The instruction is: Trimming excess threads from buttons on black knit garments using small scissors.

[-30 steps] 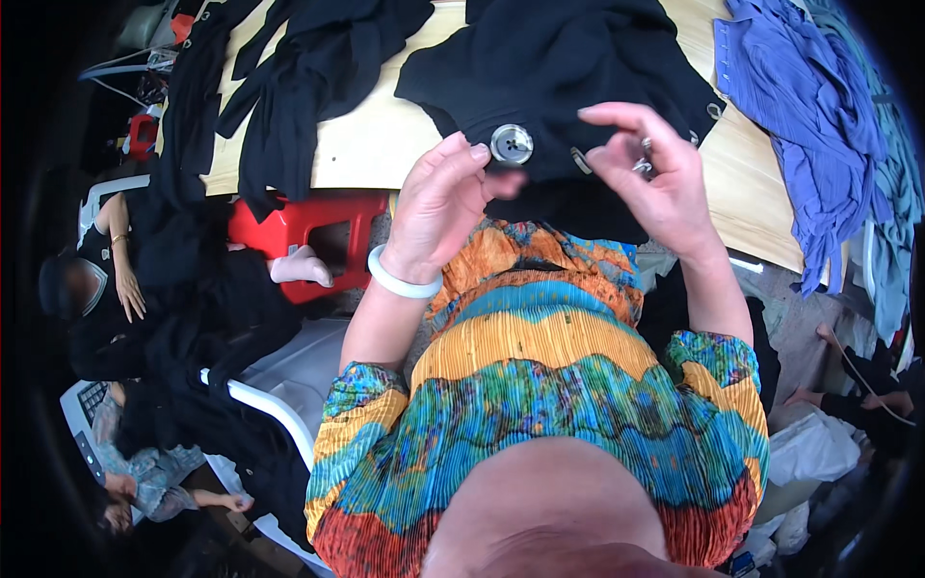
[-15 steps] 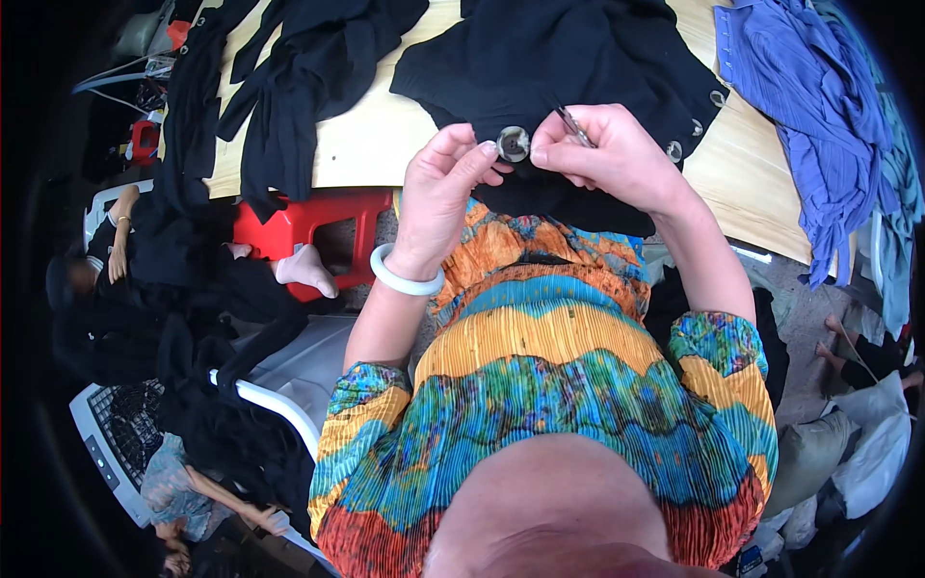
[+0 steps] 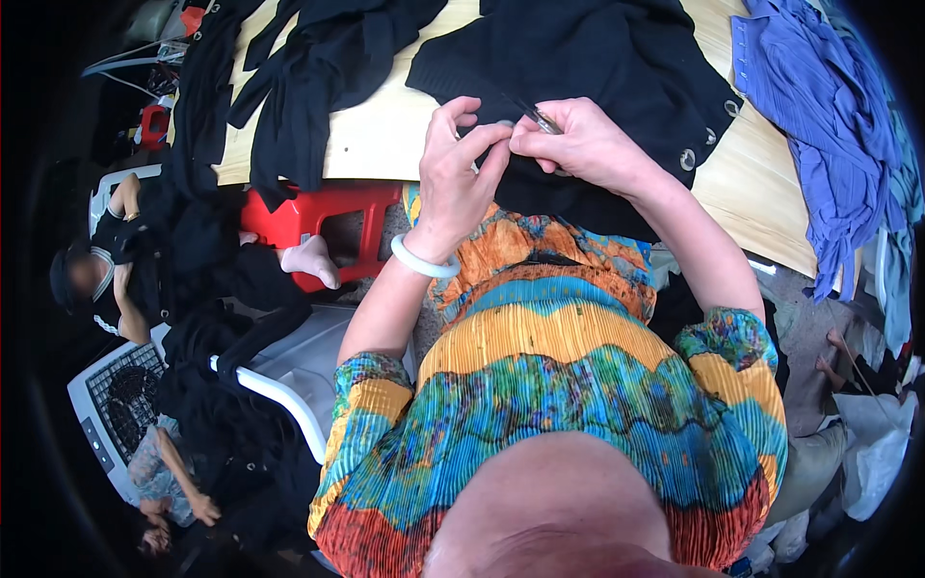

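Note:
My left hand, a white bangle on its wrist, pinches a round silver button of which only a grey sliver shows between the fingertips. My right hand touches it fingertip to fingertip and grips a thin metal tool; I cannot tell what kind. Both hands hover over the near edge of a black garment spread on the wooden table. Two more silver buttons sit on the garment's right edge.
More black cloth lies at the table's left, and a blue garment drapes over its right end. A red stool stands under the table. Left of me are a white chair, a basket and a seated person.
My hands have come together and risen toward the table. The button, plainly visible in my left fingers before, is now almost covered by the fingertips.

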The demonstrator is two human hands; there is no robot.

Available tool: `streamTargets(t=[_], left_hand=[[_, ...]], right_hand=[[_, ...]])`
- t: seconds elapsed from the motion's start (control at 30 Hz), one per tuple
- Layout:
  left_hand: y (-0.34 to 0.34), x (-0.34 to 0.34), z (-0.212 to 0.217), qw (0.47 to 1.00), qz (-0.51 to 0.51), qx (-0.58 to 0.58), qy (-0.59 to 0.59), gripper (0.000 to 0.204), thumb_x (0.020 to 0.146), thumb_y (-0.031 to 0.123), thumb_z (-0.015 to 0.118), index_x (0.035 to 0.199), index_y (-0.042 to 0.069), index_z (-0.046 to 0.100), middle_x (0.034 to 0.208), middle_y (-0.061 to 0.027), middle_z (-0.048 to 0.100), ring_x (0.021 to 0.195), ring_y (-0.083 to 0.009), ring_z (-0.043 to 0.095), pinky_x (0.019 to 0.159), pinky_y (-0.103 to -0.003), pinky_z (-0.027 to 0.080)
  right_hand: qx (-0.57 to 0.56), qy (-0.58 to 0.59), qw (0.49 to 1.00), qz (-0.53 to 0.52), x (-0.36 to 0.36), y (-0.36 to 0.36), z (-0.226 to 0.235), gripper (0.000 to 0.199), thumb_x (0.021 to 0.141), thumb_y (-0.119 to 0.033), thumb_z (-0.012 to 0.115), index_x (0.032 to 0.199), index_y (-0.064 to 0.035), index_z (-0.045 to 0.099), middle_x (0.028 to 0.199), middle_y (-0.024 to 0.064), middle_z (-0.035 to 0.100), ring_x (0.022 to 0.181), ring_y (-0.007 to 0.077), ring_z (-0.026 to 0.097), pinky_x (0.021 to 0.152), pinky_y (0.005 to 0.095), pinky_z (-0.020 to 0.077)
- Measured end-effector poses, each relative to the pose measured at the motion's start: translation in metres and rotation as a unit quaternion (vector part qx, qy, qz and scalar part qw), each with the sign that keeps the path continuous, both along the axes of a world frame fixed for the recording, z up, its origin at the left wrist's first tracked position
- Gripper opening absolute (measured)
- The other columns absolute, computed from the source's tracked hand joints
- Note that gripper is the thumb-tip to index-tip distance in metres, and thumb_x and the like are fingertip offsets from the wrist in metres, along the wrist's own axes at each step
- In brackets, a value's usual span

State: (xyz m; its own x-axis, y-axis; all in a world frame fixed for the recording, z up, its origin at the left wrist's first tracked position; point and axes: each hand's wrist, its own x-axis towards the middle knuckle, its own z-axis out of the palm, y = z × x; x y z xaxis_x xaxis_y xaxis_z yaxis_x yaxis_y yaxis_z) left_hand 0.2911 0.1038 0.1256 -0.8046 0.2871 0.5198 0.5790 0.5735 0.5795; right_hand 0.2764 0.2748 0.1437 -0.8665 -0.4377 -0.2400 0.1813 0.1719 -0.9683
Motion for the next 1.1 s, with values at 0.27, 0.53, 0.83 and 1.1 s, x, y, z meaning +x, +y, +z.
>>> streamTargets(t=[0.27, 0.53, 0.83, 1.1], left_hand=[[-0.010, -0.007, -0.005, 0.918, 0.002, 0.223, -0.328, 0.010, 0.079, 0.010, 0.060, 0.084, 0.002, 0.062, 0.100, -0.0092, 0.057, 0.076, -0.0099, 0.055, 0.059, -0.020, 0.045], [-0.023, -0.015, -0.003, 0.796, -0.050, 0.365, -0.480, 0.012, 0.081, 0.014, 0.058, 0.076, 0.003, 0.059, 0.102, -0.0109, 0.057, 0.080, -0.0087, 0.054, 0.064, -0.020, 0.045], [-0.022, -0.011, 0.001, 0.779, -0.061, 0.392, -0.485, 0.009, 0.083, 0.013, 0.056, 0.077, 0.007, 0.056, 0.107, -0.0087, 0.056, 0.082, -0.0078, 0.056, 0.069, -0.022, 0.048], [-0.021, -0.010, -0.003, 0.793, -0.074, 0.377, -0.473, 0.008, 0.082, 0.013, 0.057, 0.078, 0.006, 0.058, 0.111, -0.0089, 0.053, 0.084, -0.0081, 0.055, 0.072, -0.023, 0.047]], right_hand=[[0.137, 0.162, 0.975, -0.061, 0.006, 0.009, -0.009, 0.045, 0.078, -0.037, 0.061, 0.100, -0.0008, 0.045, 0.068, 0.0075, 0.055, 0.056, 0.0151, 0.052, 0.056, 0.0284, 0.0436], [0.202, 0.251, 0.946, -0.012, 0.025, 0.014, -0.003, 0.027, 0.081, -0.027, 0.057, 0.095, -0.0062, 0.049, 0.078, 0.0114, 0.060, 0.070, 0.0271, 0.061, 0.060, 0.0337, 0.0464], [0.236, 0.356, 0.904, -0.022, 0.019, 0.000, -0.002, 0.024, 0.075, -0.022, 0.064, 0.089, -0.0043, 0.055, 0.080, 0.0082, 0.059, 0.065, 0.0209, 0.059, 0.056, 0.0283, 0.0454], [0.264, 0.355, 0.897, -0.015, 0.018, -0.008, -0.003, 0.022, 0.075, -0.024, 0.061, 0.087, -0.0064, 0.055, 0.076, 0.0080, 0.061, 0.067, 0.0230, 0.061, 0.057, 0.0329, 0.0476]])
